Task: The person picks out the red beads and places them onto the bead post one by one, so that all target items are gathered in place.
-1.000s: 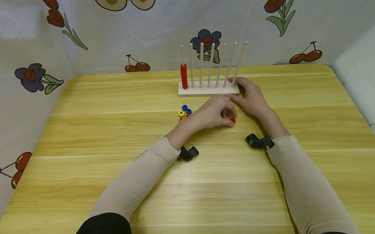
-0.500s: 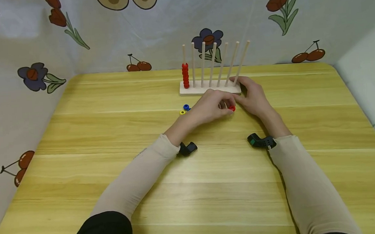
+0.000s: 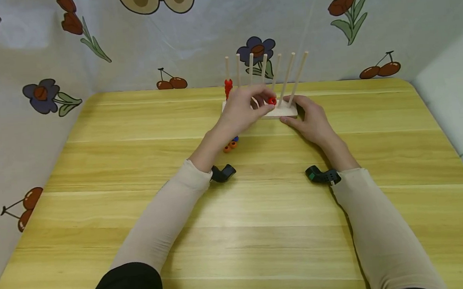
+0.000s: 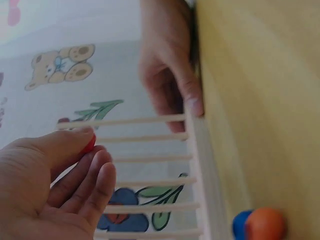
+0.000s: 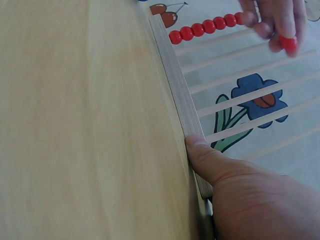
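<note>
Between thumb and fingertips my left hand [image 3: 249,106] pinches a red bead [image 3: 272,101], held up in front of the pegs of a wooden peg rack [image 3: 279,110]. The same bead [image 4: 90,144] shows at the thumb tip in the left wrist view. My right hand [image 3: 311,117] grips the right end of the rack's base, its thumb [image 5: 205,152] along the front edge. Several red beads [image 5: 199,29] are stacked on the leftmost peg; the other pegs carry no beads where they show. My left hand hides part of the base and stack in the head view.
Loose orange beads [image 3: 230,146] and a blue bead [image 3: 236,139] lie on the wooden table [image 3: 260,231] in front of the rack, partly behind my left forearm. A patterned cloth [image 3: 130,49] hangs behind the table.
My left hand has lifted the red bead from near the tabletop and carried it up and leftward to the pegs. The right hand stays on the rack's base.
</note>
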